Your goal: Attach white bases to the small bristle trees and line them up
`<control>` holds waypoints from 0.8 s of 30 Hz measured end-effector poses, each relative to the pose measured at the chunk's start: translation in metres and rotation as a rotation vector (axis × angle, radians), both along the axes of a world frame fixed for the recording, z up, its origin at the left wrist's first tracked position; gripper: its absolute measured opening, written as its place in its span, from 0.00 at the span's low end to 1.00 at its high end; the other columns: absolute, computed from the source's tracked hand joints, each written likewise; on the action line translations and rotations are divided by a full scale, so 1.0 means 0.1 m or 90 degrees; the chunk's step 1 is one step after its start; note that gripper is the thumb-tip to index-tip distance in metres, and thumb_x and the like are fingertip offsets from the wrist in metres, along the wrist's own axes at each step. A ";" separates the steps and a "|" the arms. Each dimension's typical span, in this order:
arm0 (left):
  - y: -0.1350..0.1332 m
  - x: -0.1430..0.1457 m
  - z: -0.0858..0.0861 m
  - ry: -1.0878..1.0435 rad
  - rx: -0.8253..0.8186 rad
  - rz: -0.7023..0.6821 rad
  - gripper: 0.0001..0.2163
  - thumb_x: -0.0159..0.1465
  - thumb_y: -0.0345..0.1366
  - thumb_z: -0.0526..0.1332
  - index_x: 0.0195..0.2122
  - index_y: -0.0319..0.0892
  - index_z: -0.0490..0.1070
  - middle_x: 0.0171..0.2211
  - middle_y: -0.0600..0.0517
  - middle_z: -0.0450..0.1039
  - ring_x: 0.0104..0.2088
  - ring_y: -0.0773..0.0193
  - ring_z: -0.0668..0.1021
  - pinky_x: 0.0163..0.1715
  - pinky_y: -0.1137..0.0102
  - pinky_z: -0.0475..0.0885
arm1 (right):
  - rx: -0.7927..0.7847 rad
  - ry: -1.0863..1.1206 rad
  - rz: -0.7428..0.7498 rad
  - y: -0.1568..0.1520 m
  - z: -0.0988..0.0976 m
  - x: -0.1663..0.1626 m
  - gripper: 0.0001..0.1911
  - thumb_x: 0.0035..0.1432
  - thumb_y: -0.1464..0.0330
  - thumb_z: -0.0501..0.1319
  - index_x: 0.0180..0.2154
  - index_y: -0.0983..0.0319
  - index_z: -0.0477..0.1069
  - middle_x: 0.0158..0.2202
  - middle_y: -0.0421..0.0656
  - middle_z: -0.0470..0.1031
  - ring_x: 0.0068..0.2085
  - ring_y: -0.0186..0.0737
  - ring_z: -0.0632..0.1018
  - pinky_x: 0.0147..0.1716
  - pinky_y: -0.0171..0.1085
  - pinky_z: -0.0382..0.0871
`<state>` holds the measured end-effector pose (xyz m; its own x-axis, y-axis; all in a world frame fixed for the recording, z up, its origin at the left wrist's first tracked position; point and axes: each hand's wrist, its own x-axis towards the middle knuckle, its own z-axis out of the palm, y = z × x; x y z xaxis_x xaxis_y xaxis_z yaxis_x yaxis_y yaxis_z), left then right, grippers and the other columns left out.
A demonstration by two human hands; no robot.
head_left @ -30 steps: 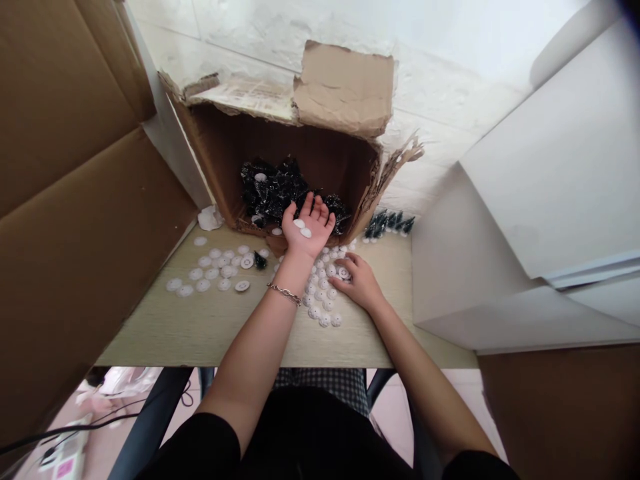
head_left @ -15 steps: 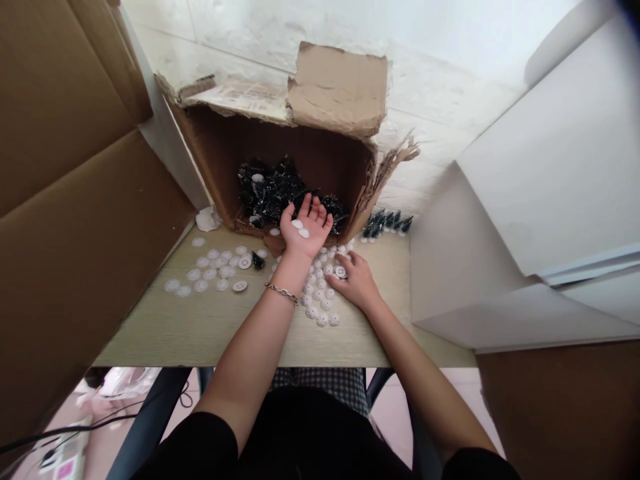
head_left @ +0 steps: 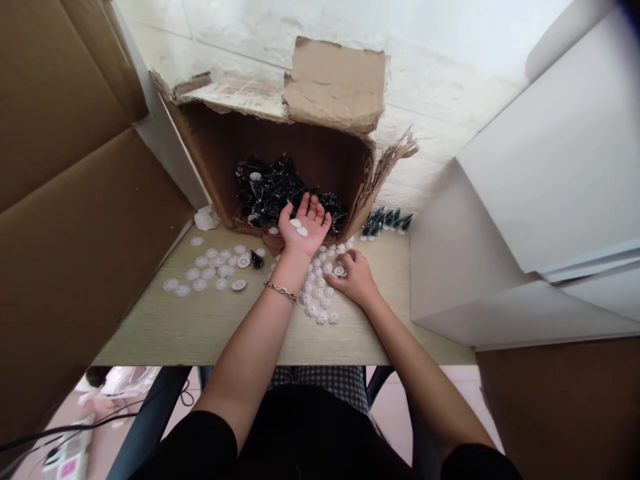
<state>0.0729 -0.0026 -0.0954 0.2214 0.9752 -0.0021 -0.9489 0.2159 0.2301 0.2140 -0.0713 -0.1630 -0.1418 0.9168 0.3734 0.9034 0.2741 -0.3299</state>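
My left hand point(head_left: 304, 230) lies palm up in front of the torn cardboard box point(head_left: 280, 133), fingers apart, with two small white discs point(head_left: 299, 227) resting on the palm. My right hand point(head_left: 354, 279) rests on the table among a pile of white discs point(head_left: 320, 293), fingers curled over one disc point(head_left: 339, 271). Dark miniature trees point(head_left: 270, 187) fill the box behind my left hand.
More white discs point(head_left: 210, 273) are laid out in rows on the wooden table point(head_left: 200, 327) to the left. A few small trees point(head_left: 387, 220) stand right of the box. Large brown cardboard point(head_left: 75, 200) on the left, white boxes point(head_left: 525, 233) on the right.
Almost nothing has moved. My right hand's fingers have curled a little more over a disc in the pile. My left hand stays palm up with the two discs.
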 end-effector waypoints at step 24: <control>0.04 -0.01 -0.06 -0.031 -0.004 -0.010 0.14 0.55 0.44 0.47 0.30 0.43 0.67 0.29 0.52 0.69 0.30 0.69 0.71 0.34 0.71 0.64 | 0.015 -0.042 0.039 -0.01 0.00 0.00 0.13 0.46 0.59 0.54 0.31 0.62 0.60 0.30 0.44 0.63 0.34 0.40 0.64 0.35 0.39 0.58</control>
